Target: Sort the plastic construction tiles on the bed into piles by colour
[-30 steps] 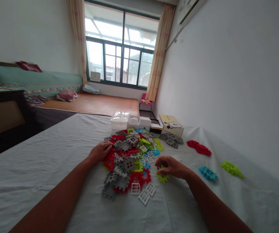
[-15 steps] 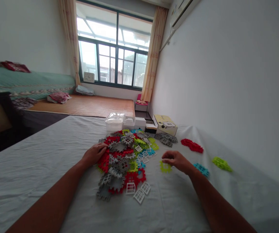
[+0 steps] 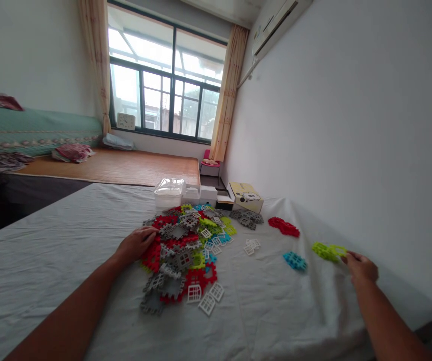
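Far to the right, my right hand (image 3: 362, 266) pinches a lime-green interlocking toy tile (image 3: 339, 250) by its edge. That tile is over the small stack of lime-green tiles (image 3: 321, 250). My left hand (image 3: 136, 245) lies at the left side of a mixed heap, fingers stretched out and touching the red tiles (image 3: 151, 254); its fingertips are partly hidden. The heap also has grey tiles (image 3: 172, 287), white window-lattice pieces (image 3: 207, 304) and some lime and blue tiles.
Separate groups of red tiles (image 3: 283, 226), blue tiles (image 3: 295, 260), grey tiles (image 3: 247, 218) and white lattice pieces (image 3: 252, 245) lie right of the heap. Behind stand a clear plastic container (image 3: 169, 192), small white boxes (image 3: 208, 194) and a yellow carton (image 3: 246, 196). A wall borders the right.
My right hand has carried the lime-green tile rightward, from beside the heap to the lime stack. White lattice pieces that it had covered now show. My left hand stays at the heap; the view has shifted.
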{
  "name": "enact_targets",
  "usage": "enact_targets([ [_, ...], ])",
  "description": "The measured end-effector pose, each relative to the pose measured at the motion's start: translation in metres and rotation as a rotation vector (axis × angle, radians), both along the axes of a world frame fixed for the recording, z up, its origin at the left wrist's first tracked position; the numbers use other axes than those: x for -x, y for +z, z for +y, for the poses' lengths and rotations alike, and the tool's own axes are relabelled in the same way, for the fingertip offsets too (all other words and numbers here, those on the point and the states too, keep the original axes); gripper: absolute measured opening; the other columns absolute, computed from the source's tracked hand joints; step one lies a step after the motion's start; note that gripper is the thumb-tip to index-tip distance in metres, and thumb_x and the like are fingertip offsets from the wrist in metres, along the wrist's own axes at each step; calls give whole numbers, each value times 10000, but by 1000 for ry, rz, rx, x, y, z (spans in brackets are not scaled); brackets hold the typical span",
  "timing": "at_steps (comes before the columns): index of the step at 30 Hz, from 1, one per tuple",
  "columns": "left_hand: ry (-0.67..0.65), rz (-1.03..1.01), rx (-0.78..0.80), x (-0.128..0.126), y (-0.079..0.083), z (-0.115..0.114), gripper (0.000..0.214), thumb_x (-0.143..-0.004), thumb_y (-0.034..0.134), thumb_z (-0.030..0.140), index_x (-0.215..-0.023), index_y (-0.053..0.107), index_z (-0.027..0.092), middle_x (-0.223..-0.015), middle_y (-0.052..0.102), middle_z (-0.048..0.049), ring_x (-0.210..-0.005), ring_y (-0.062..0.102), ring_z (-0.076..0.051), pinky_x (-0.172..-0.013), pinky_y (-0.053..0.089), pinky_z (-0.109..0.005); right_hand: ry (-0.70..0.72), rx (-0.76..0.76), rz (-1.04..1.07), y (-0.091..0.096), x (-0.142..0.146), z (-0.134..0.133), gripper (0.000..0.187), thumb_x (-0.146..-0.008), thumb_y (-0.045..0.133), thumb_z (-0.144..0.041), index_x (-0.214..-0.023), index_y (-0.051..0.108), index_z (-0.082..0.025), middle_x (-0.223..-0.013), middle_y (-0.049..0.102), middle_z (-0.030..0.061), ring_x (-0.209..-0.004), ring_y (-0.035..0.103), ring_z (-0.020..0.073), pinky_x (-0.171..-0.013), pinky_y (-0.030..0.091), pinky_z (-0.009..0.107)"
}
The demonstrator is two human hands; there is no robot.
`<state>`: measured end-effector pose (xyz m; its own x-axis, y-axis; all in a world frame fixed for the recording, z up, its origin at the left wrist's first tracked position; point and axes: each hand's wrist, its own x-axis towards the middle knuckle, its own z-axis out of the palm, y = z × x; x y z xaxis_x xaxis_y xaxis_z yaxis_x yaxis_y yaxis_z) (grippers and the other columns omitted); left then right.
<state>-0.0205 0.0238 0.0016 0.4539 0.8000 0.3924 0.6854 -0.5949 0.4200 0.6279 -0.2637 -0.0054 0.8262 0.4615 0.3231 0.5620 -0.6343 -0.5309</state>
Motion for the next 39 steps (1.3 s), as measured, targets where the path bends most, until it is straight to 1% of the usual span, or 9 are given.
enact_targets([
  [2,-4,2,2,0,0,0,367,-800,379,425,-934,678,260,-1036,672,-18,-979,591,-196,-894,420,-285,-106,-9,37,-10,-12,-7,403,-697,320,-493,-896,632,-332,-724,656,153,-756,653,344,-619,502,455],
  [5,-6,3,1,1,-2,0,374,-808,375,421,-958,671,249,-1051,666,-22,-984,588,-192,-894,419,-282,-121,19,16,-18,-23,-10,317,-666,362,-477,-807,622,-361,-741,653,118,-876,625,361,-752,472,496],
  [10,-3,8,-14,1,-2,-3,376,-822,361,398,-967,666,233,-1051,662,-33,-983,587,-189,-896,417,-282,-98,41,-149,0,0,10,350,-715,346,-377,-924,615,-295,-891,642,188,-962,585,367,-863,408,501],
  [13,5,6,-1,0,-2,-3,362,-818,371,393,-955,668,237,-1043,663,-31,-980,582,-189,-904,412,-290,178,-38,-164,20,59,46,370,-755,353,-351,-1008,593,-228,-1053,615,188,-993,577,334,-856,428,469],
  [15,18,4,18,-1,-2,-3,347,-815,380,388,-955,665,247,-1052,659,-26,-991,573,-187,-916,403,-292,395,-49,-140,31,118,72,325,-769,393,-354,-1013,584,-256,-1031,644,85,-947,607,242,-833,469,366],
  [20,9,-3,28,0,-2,-5,337,-821,380,383,-962,658,254,-1056,654,-24,-1000,563,-184,-925,396,-293,1184,-5,-160,47,265,119,271,-805,490,-329,-1036,608,-247,-1084,628,54,-1045,539,224,-906,427,386],
  [23,-3,5,19,0,-2,-5,343,-830,369,379,-963,658,250,-1053,654,-27,-991,568,-182,-917,401,-291,1400,50,-217,45,310,138,302,-792,546,-288,-1089,593,-251,-1136,603,59,-1073,513,222,-947,385,395],
  [31,-26,5,-19,0,-4,-3,349,-836,366,369,-954,663,228,-1025,664,-38,-963,580,-188,-896,414,-295,1361,22,-252,12,319,161,243,-815,549,-340,-1030,623,-255,-1098,596,55,-1041,508,204,-916,397,363],
  [39,4,3,7,-1,-4,-2,333,-831,388,382,-956,662,242,-1048,659,-31,-987,570,-192,-915,404,-298,1364,-4,-290,14,317,152,179,-841,504,-272,-966,630,-249,-993,632,41,-946,548,180,-855,427,317],
])
